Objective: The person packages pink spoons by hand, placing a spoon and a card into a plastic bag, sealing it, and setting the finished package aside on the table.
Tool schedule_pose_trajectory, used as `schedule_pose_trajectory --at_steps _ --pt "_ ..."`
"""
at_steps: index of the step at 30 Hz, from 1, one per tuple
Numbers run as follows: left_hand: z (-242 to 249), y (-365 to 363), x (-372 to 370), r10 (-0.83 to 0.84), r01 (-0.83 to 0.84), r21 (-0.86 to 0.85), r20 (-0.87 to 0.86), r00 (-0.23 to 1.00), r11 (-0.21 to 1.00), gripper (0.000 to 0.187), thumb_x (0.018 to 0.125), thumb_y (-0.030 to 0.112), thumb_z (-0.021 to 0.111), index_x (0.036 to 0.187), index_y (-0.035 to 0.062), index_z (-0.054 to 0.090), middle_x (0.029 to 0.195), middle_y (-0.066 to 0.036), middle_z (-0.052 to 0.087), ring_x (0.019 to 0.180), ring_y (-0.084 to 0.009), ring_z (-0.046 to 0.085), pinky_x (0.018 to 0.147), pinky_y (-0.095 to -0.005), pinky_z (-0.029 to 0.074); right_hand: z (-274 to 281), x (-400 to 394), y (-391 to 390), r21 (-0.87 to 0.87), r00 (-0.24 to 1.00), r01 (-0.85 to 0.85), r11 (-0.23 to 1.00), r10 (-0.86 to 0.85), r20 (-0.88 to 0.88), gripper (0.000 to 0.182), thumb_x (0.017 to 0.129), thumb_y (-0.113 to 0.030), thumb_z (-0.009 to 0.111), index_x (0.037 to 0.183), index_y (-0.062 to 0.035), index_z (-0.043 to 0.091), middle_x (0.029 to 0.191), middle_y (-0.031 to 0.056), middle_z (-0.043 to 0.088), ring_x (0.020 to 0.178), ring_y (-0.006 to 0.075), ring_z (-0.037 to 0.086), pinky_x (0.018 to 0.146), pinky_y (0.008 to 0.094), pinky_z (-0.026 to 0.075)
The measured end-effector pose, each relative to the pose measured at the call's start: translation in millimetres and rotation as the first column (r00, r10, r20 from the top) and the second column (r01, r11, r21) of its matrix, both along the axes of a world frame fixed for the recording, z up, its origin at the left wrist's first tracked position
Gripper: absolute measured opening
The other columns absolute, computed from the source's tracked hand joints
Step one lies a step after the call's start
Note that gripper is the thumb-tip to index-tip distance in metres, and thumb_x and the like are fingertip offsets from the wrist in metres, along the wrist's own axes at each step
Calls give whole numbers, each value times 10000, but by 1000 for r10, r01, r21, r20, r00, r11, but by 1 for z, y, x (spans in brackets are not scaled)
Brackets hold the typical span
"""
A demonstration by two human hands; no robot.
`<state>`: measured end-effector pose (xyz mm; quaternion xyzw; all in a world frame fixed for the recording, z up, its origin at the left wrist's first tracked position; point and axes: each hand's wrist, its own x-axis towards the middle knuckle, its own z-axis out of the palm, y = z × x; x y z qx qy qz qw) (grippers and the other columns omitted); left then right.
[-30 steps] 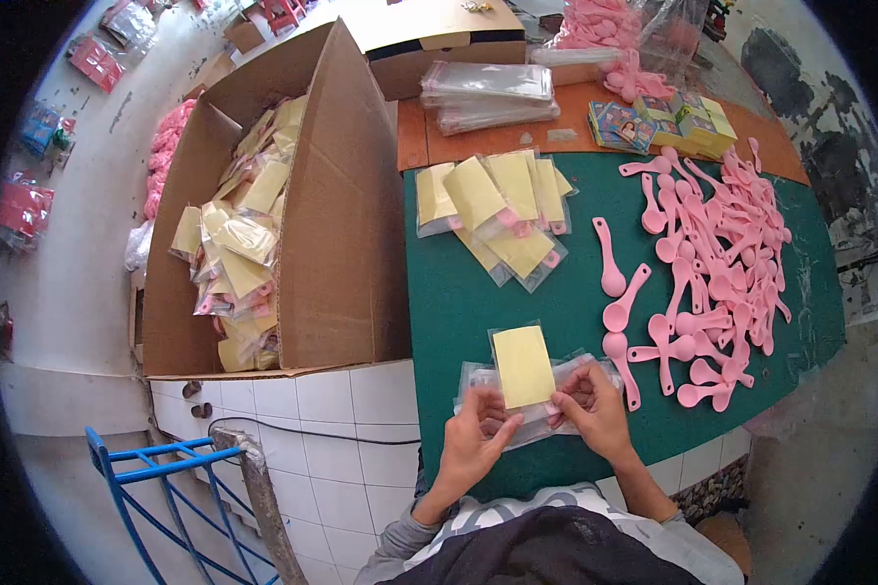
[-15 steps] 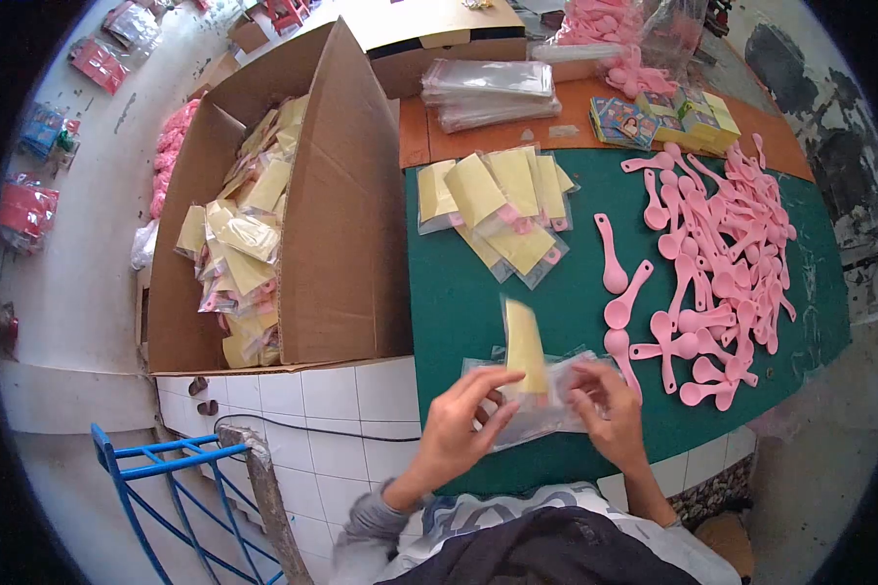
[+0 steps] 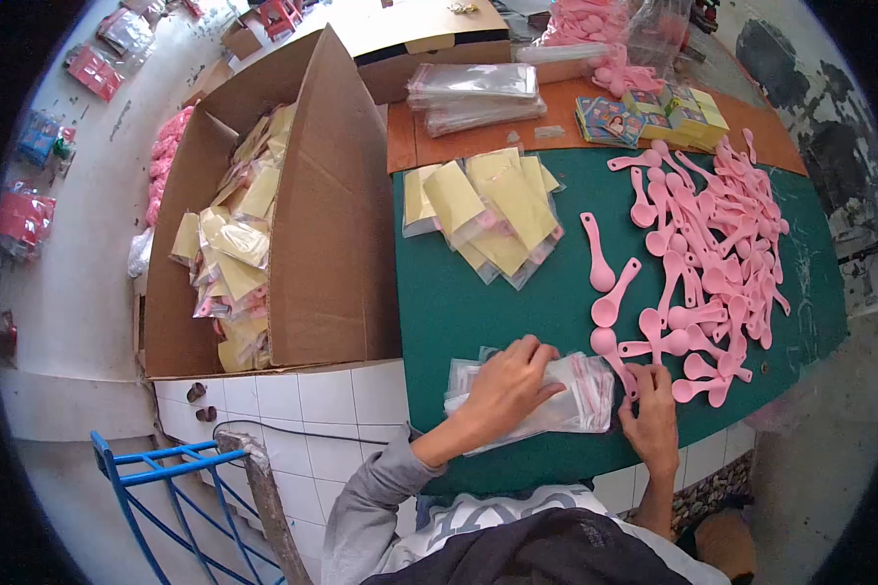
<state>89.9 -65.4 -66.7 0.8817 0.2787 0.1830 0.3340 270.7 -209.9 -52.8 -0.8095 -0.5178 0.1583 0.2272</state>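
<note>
My left hand (image 3: 509,388) is over the stack of clear plastic bags (image 3: 580,395) at the front edge of the green table, its fingers apart and nothing held. At the right end of the stack, my right hand (image 3: 651,417) has its fingers closed on the handle of a pink spoon (image 3: 605,343). Two more loose pink spoons (image 3: 598,255) lie just behind. Filled bags with yellow cards (image 3: 502,210) form a pile farther back.
A large heap of pink spoons (image 3: 727,263) covers the table's right side. An open cardboard box (image 3: 327,214) with filled bags stands at the left. Behind are stacked clear bags (image 3: 473,93) and small card boxes (image 3: 688,117).
The bag with the yellow card has left my hands and another lies on the filled pile. My left hand moved over the stack; my right hand moved right to the spoon.
</note>
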Motion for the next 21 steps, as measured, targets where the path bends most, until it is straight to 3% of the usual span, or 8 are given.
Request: schedule_pose_trajectory --at_steps 2,5,7,8,11,14,17,21 --pt "-14 0 0 -35 41 -118 51 998 992 291 734 189 712 939 37 571 872 -100 537 746 -260 596 656 -361 495 -3 5 -1 40 998 55 998 -56 21 330 702 70 545 1024 -1 540 961 158 500 821 297 545 700 355 453" --pt "-12 4 -2 7 12 -138 140 990 990 274 735 174 702 935 43 569 830 -83 529 739 -250 597 648 -349 489 -1 7 2 160 989 137 977 -143 26 231 726 75 533 952 25 545 871 150 533 759 300 551 688 372 447" --pt "-2 5 0 21 -25 44 79 997 999 241 739 150 694 920 47 571 814 -78 538 728 -245 600 639 -345 487 5 7 8 266 975 182 947 -209 77 180 740 70 541 915 30 552 797 118 559 694 271 561 653 346 443" --pt "1 4 -1 33 -40 136 51 998 990 226 742 138 689 913 49 572 806 -75 543 723 -242 601 635 -343 486 5 8 7 210 970 227 951 -241 42 198 755 56 548 949 18 552 883 131 557 764 283 559 689 357 443" --pt "-12 6 -3 -10 11 -19 43 999 1000 203 743 122 687 892 43 574 798 -86 575 720 -248 615 623 -348 488 16 1 14 175 990 59 983 -80 118 267 746 35 577 1008 -4 545 970 152 527 875 312 533 770 395 429" --pt "-12 10 -6 22 -1 -164 130 991 986 183 767 130 678 879 33 571 827 -110 621 750 -274 636 639 -341 498 2 -1 13 101 988 58 993 -71 136 316 740 2 620 1045 -18 540 1003 147 513 933 314 509 804 405 411" --pt "-8 11 -9 86 -65 -277 63 994 959 174 784 103 671 878 11 557 874 -115 650 799 -265 657 680 -325 520 -8 5 12 85 997 82 993 -83 6 316 729 -20 649 1026 -19 540 984 144 515 927 316 511 798 405 412" --pt "-4 13 -12 107 -32 -311 229 967 950 161 796 57 662 883 -11 546 909 -114 656 828 -221 664 736 -301 532 -6 10 19 54 994 25 998 -30 102 280 732 -5 643 991 -13 536 958 139 510 884 310 511 781 400 409"
